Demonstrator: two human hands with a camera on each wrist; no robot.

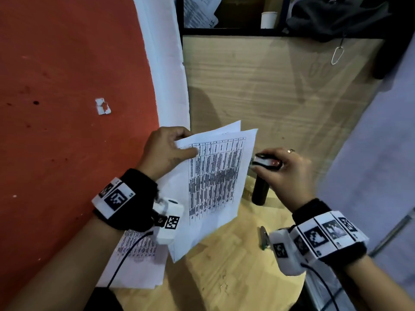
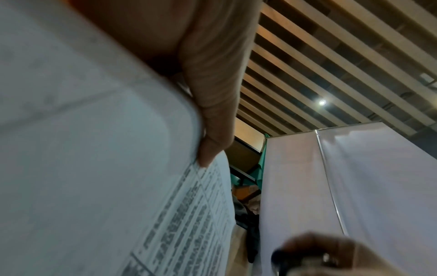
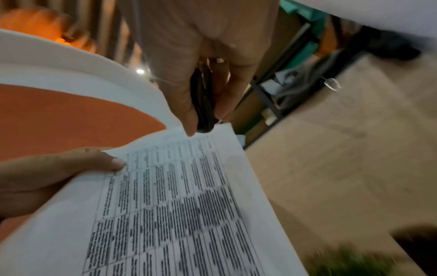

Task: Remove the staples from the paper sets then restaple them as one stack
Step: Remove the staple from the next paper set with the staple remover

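So the left hand [image 1: 167, 151] is pinching a loose set of white printed sheets with a table on them [image 1: 215, 176] at the top left corner, thumb on the front page, holding them up off the round pale wooden bench [image 1: 226, 272]. The right hand [image 1: 289, 173] is curled around a small black and silver stapler [image 1: 267, 163], its nose right at the top right corner of those sheets; can't tell if it's actually biting the paper. Just under the right hand a dark cylinder [image 1: 260, 191] stands on the bench. Below the left wrist a second printed paper set [image 1: 137, 261] lies flat on the bench, partly hanging over its edge. Near the right wrist a small metal tool [image 1: 265, 237] lies on the wood.
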